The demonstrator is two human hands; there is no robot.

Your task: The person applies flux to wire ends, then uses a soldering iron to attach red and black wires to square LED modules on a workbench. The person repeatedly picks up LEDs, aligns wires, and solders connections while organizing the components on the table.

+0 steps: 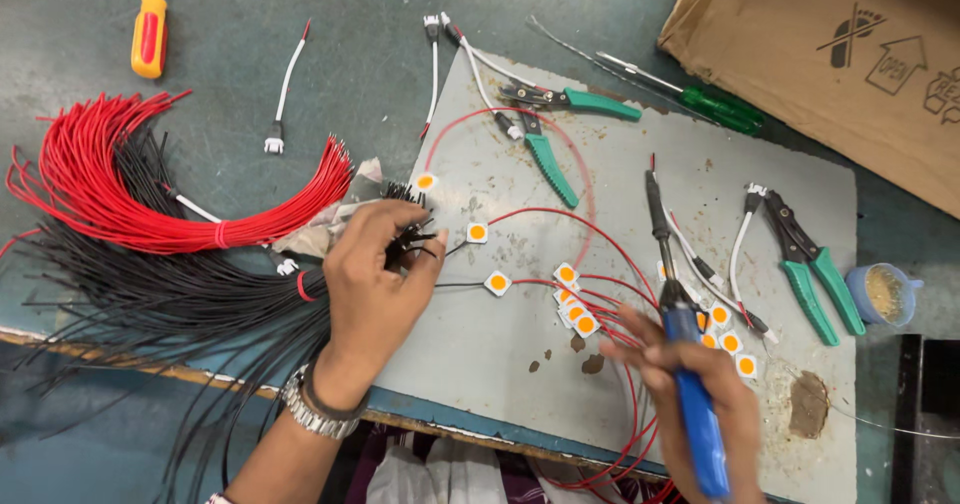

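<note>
My left hand [372, 282] is closed on the ends of a black wire bundle [180, 309], its fingertips pinching wire tips near a small white LED chip [477, 232] with an orange centre. My right hand [700, 384] grips a blue-handled soldering iron [680, 334], tip pointing away toward the board's middle. Several more LED chips [575, 309] with red wires attached lie between the two hands on a grey work board [500, 354]. A red wire bundle [140, 194] curves to the left of my left hand.
Green-handled pliers [550, 154] and cutters [815, 274] lie on the board. A green screwdriver [700, 99] and a cardboard box [840, 54] sit at the back right, a yellow screwdriver [148, 34] at the back left. A small blue cup [885, 294] stands on the right.
</note>
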